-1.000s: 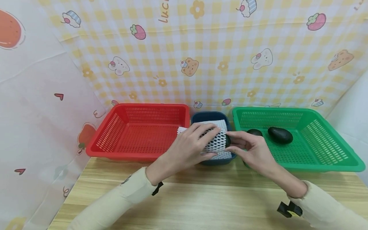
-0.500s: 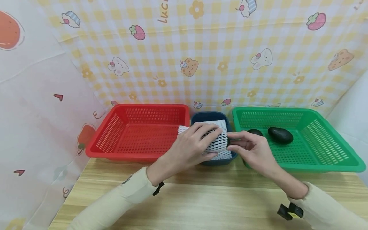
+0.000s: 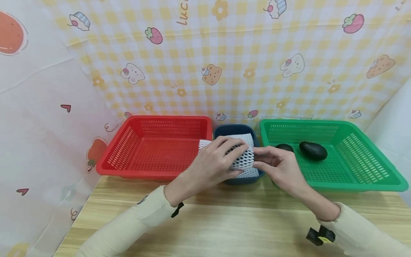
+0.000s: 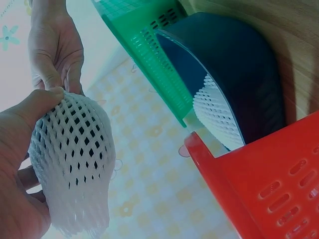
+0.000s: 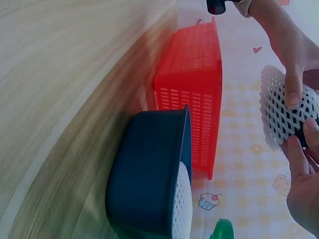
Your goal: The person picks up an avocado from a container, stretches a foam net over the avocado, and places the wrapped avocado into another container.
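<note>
Lower centre of the head view, the left hand [image 3: 213, 162] curls round a white net [image 3: 245, 160] over a dark fruit [image 5: 300, 137]; the right hand [image 3: 284, 169], thumb and fingers slightly parted, pinches the net's right end.

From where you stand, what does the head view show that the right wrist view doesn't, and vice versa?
Only head: two dark fruits lying in the green basket.
Only right wrist: the slotted outer walls of the red basket, and a bare dark end of the netted fruit.
Both: the left hand and right hand on that fruit, and the dark blue bin holding white netting.
</note>
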{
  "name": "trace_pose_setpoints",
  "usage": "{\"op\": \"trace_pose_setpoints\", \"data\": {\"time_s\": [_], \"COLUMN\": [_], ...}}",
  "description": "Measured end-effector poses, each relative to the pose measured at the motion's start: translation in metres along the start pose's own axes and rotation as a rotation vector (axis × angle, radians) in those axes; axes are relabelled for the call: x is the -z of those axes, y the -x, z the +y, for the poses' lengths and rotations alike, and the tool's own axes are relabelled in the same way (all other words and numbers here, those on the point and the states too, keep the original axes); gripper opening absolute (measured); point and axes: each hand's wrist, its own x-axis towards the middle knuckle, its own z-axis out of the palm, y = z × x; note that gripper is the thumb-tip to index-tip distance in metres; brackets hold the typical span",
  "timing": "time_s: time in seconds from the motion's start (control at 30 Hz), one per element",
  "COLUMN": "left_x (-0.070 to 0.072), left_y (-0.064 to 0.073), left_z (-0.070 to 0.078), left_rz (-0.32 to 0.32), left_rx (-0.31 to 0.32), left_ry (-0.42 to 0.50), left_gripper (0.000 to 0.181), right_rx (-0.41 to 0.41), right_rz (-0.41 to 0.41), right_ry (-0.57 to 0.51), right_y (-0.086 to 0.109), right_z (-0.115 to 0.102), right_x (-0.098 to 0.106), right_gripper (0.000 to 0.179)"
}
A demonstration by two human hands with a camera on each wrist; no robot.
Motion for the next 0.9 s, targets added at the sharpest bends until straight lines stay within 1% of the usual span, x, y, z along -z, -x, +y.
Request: {"op": "trace_pose_setpoints", "data": {"time_s": [0.1, 0.23, 0.33, 0.4, 0.47, 0.53, 0.57, 0.73, 0.8, 0.9], "left_x": [0.0, 0.001, 0.002, 0.003, 0.003, 0.002, 0.002, 0.001, 0.0, -0.002], "left_y": [0.0, 0.001, 0.002, 0.003, 0.003, 0.003, 0.002, 0.0, -0.001, -0.001], "left_z": [-0.001, -0.002, -0.003, -0.003, -0.003, -0.003, -0.003, -0.001, 0.0, 0.001], "left_rz": [-0.001, -0.007, -0.002, 0.005, 0.011, 0.015, 0.015, 0.019, 0.023, 0.028], "left_rx": [-0.001, 0.002, 0.007, 0.009, 0.007, 0.002, -0.002, -0.02, -0.03, -0.043], "left_ry": [0.002, 0.001, 0.003, -0.002, -0.01, -0.019, -0.023, -0.042, -0.057, -0.076], "left_gripper": [0.063, 0.062, 0.061, 0.06, 0.058, 0.058, 0.058, 0.056, 0.053, 0.05], "right_rx": [-0.023, -0.036, 0.001, 0.031, 0.044, 0.02, 0.0, -0.113, -0.135, -0.14], "right_rz": [-0.012, -0.051, -0.052, -0.032, -0.015, -0.022, -0.035, -0.167, -0.2, -0.212], "right_ry": [-0.037, -0.109, -0.122, -0.13, -0.134, -0.151, -0.143, -0.086, -0.066, -0.058], "right_y": [0.0, 0.0, 0.0, -0.001, -0.003, -0.005, -0.006, -0.011, -0.013, -0.015], "right_z": [0.0, 0.001, 0.001, -0.001, -0.002, -0.003, -0.003, -0.003, -0.003, -0.003], "right_x": [-0.001, -0.001, 0.0, 0.001, 0.002, 0.003, 0.003, -0.001, -0.003, -0.005], "right_gripper": [0.038, 0.038, 0.033, 0.029, 0.028, 0.031, 0.033, 0.051, 0.054, 0.052]}}
